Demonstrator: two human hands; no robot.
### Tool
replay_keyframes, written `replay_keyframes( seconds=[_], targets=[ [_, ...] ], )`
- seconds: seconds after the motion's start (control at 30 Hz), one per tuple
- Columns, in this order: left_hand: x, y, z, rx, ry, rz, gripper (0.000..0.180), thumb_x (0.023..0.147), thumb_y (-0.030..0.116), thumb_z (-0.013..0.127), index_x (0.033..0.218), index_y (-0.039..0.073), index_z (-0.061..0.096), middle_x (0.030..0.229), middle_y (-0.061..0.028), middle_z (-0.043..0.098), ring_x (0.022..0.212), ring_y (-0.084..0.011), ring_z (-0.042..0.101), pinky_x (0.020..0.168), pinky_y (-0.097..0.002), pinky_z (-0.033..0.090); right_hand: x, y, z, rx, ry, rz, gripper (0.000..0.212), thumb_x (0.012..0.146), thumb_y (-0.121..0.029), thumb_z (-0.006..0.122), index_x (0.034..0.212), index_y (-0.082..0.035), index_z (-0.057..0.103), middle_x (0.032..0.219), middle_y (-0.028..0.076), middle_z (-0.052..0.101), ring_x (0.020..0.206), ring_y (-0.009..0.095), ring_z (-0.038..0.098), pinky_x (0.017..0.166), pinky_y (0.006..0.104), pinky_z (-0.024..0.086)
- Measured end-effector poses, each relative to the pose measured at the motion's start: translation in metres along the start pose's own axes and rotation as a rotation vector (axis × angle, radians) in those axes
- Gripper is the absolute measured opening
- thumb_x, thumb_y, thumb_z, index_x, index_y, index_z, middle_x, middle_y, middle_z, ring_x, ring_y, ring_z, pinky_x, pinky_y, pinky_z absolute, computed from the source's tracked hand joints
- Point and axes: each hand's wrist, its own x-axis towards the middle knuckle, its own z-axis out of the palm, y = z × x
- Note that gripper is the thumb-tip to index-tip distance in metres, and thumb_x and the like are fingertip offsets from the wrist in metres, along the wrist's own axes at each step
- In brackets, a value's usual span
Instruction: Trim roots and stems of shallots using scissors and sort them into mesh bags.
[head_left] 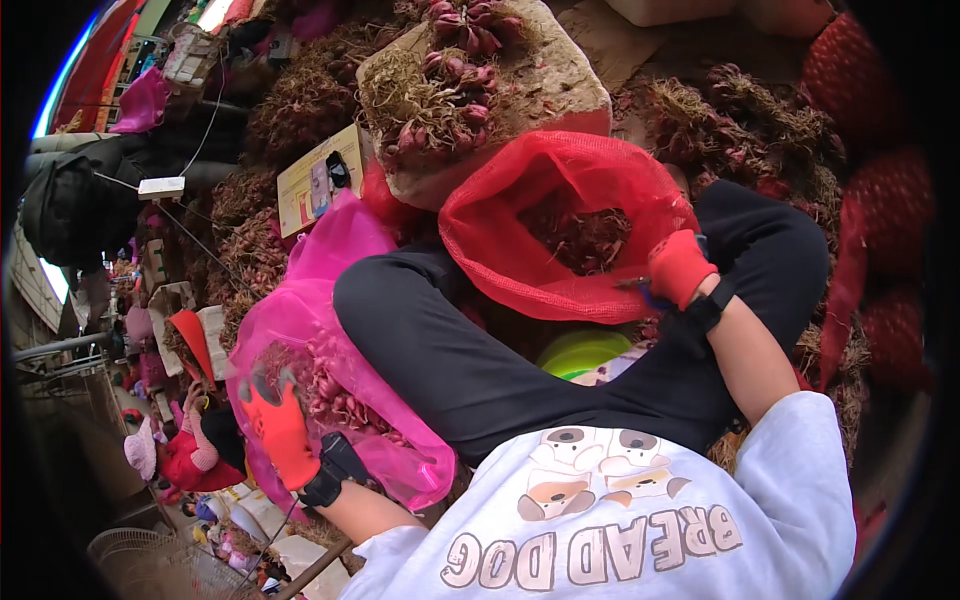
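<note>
My left hand (280, 432), in an orange-red glove with grey fingertips, is at the pink mesh bag (335, 255) on my left, its fingers apart. Loose shallots (335, 385) lie in that bag. My right hand (680, 268), in a matching glove, is closed around what look like scissors (655, 298); a bit of blue handle and a dark tip show. It is at the right rim of a red mesh bag (540, 290) that stands wide-mouthed between my knees. Inside lie dry reddish scraps or shallots (590, 240), partly hidden.
A pale block (560, 75) beyond the red bag carries bunched shallots (470, 30) with dry roots. More bunches (740, 125) are piled at right, near filled red sacks (885, 210). A lime-green bowl (585, 352) sits between my legs. Another person (200, 450) sits at far left.
</note>
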Motion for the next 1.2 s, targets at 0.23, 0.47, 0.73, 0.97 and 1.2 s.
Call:
replay_keyframes(
  seconds=[0.23,0.47,0.73,0.97,1.2],
  targets=[
    [-0.013,0.285,-0.009,-0.750,-0.703,0.751,0.023,0.081,0.021,0.064,0.100,0.010,0.062,0.094,-0.0095,0.060,0.081,-0.0259,0.061,0.070,-0.0344,0.047,-0.009,-0.016,0.026,-0.008,-0.167,-0.251,0.028,0.069,-0.035,0.059,0.086,-0.017,0.073,0.086,0.004,0.070,0.081,0.023,0.067,0.062,0.0411,0.049],
    [-0.137,0.388,0.236,-0.131,-0.821,1.101,0.028,0.081,0.017,0.054,0.108,0.012,0.062,0.109,-0.0130,0.063,0.094,-0.0259,0.064,0.075,-0.0386,0.052,-0.020,-0.012,-0.008,0.069,-0.055,-0.196,0.024,0.070,-0.034,0.059,0.082,-0.017,0.073,0.078,0.005,0.069,0.075,0.022,0.067,0.060,0.0389,0.049],
    [-0.145,0.368,0.301,-0.153,-0.868,1.004,0.021,0.081,0.023,0.056,0.092,0.011,0.069,0.098,-0.0137,0.066,0.093,-0.0292,0.064,0.078,-0.0388,0.052,-0.018,-0.009,-0.019,0.156,-0.115,-0.127,0.021,0.069,-0.030,0.061,0.078,-0.015,0.072,0.077,0.006,0.069,0.072,0.024,0.067,0.059,0.0397,0.050],
    [-0.055,0.349,0.225,-0.546,-1.273,0.598,0.027,0.074,0.028,0.062,0.094,0.011,0.068,0.093,-0.0155,0.066,0.093,-0.0323,0.062,0.082,-0.0399,0.049,-0.014,0.001,-0.014,0.226,0.069,-0.127,0.024,0.066,-0.032,0.061,0.072,-0.012,0.070,0.071,0.009,0.067,0.069,0.026,0.066,0.061,0.0362,0.050],
    [-0.056,0.345,0.191,-0.419,-0.803,0.859,0.027,0.075,0.027,0.066,0.097,0.011,0.066,0.093,-0.0107,0.067,0.085,-0.0270,0.065,0.078,-0.0369,0.050,-0.037,0.042,-0.029,0.335,0.457,0.040,0.025,0.069,-0.035,0.062,0.069,-0.010,0.067,0.066,0.010,0.063,0.066,0.028,0.062,0.064,0.0386,0.047]
  ],
)
